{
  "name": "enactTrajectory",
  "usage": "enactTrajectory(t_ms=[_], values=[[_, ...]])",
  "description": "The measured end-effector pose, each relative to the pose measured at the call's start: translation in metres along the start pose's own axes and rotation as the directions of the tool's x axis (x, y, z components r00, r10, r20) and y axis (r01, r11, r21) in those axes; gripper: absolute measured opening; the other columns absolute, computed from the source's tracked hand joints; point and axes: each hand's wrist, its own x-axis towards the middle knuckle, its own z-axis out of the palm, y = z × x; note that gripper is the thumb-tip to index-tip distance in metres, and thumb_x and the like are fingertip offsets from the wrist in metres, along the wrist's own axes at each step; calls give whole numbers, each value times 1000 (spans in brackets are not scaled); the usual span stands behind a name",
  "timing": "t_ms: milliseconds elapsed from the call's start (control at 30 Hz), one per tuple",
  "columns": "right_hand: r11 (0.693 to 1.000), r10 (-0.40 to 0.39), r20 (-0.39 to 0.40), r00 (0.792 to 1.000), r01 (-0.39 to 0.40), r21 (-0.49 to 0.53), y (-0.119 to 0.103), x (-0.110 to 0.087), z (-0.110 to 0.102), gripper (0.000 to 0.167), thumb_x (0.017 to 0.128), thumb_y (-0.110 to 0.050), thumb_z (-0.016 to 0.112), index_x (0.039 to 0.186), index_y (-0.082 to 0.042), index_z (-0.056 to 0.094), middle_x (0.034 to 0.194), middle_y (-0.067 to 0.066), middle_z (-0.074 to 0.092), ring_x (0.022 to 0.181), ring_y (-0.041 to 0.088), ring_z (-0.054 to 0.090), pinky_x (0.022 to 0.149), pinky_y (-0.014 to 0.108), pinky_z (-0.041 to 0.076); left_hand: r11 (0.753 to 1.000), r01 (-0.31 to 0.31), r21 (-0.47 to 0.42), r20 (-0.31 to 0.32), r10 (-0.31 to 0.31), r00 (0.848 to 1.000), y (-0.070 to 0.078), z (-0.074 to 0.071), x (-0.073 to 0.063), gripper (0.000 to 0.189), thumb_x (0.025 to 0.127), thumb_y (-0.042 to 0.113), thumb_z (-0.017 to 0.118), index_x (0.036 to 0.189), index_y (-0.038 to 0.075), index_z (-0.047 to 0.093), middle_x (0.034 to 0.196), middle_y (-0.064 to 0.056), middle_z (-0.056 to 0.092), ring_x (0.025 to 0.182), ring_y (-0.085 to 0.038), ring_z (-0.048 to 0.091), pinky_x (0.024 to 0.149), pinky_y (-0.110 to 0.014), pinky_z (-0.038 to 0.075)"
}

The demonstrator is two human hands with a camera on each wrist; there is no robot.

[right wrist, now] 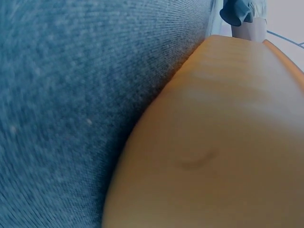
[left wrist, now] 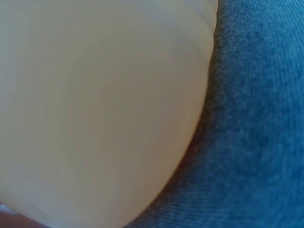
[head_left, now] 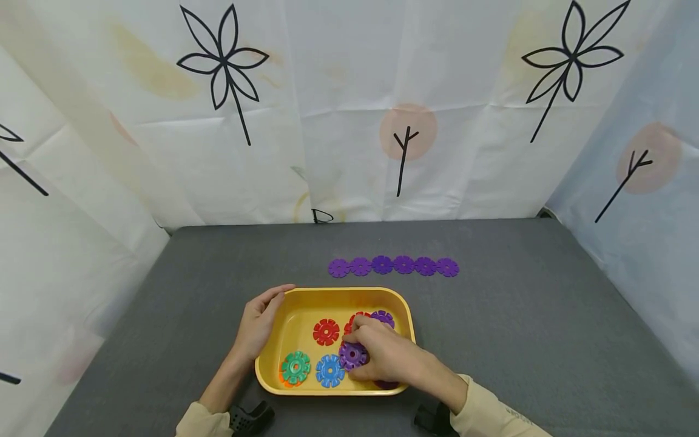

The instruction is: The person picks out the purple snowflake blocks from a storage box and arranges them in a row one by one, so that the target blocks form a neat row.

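Observation:
A yellow tray (head_left: 338,390) sits on the grey cloth. My left hand (head_left: 258,325) holds its far left corner, fingers along the rim. Inside the tray, my right hand (head_left: 390,355) pinches a purple flower-shaped plastic disc (head_left: 353,356) between thumb and fingers. Beside that disc lie a blue disc (head_left: 330,371) and a red disc (head_left: 326,332). A green disc (head_left: 295,367) overlaps an orange one. Farther right, another purple disc (head_left: 383,317) and more red are partly hidden by the right hand. Both wrist views mostly show the tray's outer wall (right wrist: 213,142), blurred and close.
Behind the tray, several purple discs (head_left: 404,264) form a row on the grey tabletop (head_left: 491,315). White printed cloth (head_left: 338,152) hangs along the back and sides. Black straps with devices (head_left: 251,419) are at both wrists.

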Motion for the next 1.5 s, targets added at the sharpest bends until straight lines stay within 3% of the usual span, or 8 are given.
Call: enactTrajectory(t_ms=[233,467,767,1100,1500], values=[[997,-28,-91,995,34,62,1,-1,-6,51,77,-22,89,121,-1,74,98,-1,58,85,5,47,77,18,43,1000,8,-4,2,-8,1000,1,0,0,36,110,24,45,136,6,63,136,-18,64,105,-19,69,84,-18,57],[993,-27,-159,987,45,107,3,-5,-21,49,78,-18,88,121,0,74,95,1,56,80,7,46,66,15,42,1000,6,-9,5,-6,1000,0,0,1,36,110,23,45,136,6,63,135,-19,64,102,-17,69,83,-19,57],[997,38,-208,977,-24,69,14,-11,-48,52,81,-19,87,126,1,71,102,5,59,83,16,50,66,18,43,1000,-7,-15,4,8,1000,0,0,0,36,111,24,45,137,5,62,134,-20,64,105,-21,69,84,-18,57],[995,98,-320,942,-95,23,36,-20,-76,51,81,-17,87,128,-2,71,104,9,60,78,16,54,64,18,49,1000,-11,0,2,11,1000,-1,-1,-1,36,111,23,44,136,5,62,134,-20,64,105,-20,69,84,-18,57],[981,179,-381,907,-192,3,84,-30,-102,53,84,-16,83,130,6,66,110,19,61,84,22,57,64,23,47,1000,18,-13,7,-18,1000,2,1,-1,36,111,24,44,138,6,62,137,-17,63,108,-20,68,85,-18,57]])
